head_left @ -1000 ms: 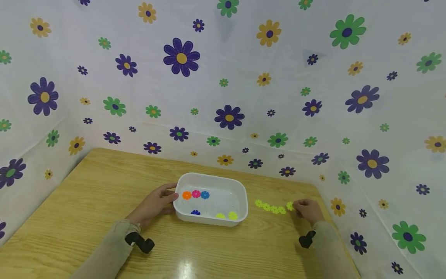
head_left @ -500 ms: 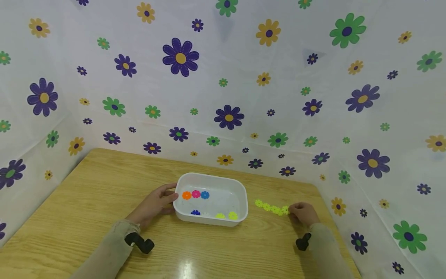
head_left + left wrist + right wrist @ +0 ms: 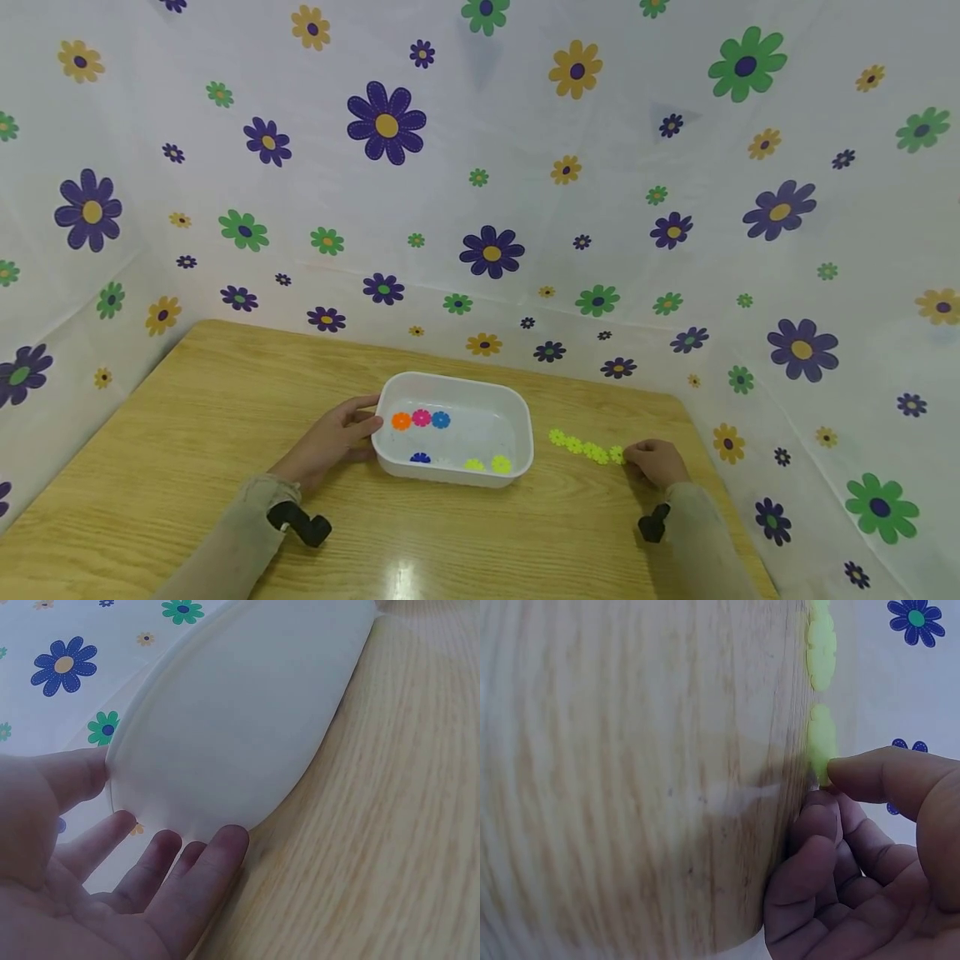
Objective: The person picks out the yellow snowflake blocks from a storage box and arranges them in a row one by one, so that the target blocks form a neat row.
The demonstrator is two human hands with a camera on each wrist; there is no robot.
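Note:
My left hand [image 3: 337,433] is at the left end of a white plastic tub [image 3: 480,477], thumb at its rim and fingertips against its outer wall; the wall [image 3: 217,727] fills much of the left wrist view. With thumb and fingertips, my right hand [image 3: 660,462] pinches a yellow flower-shaped disc [image 3: 822,739] by its edge, close over the table. Just left of that disc runs a row of several yellow flower discs [image 3: 573,444], nearly edge to edge. In the right wrist view a small gap separates the held disc from the closest disc [image 3: 821,652] of the row.
Inside the tub lie an orange disc [image 3: 401,421], a pink disc [image 3: 422,417], a light blue disc [image 3: 441,420], a dark blue disc [image 3: 420,457] and yellow discs [image 3: 500,464]. A flower-printed curtain [image 3: 491,167] stands behind and beside the wooden table [image 3: 450,542].
My right hand has carried the yellow disc left and slightly toward me, to the row's right end, with a slight shift back right lately. My left hand stays at the tub.

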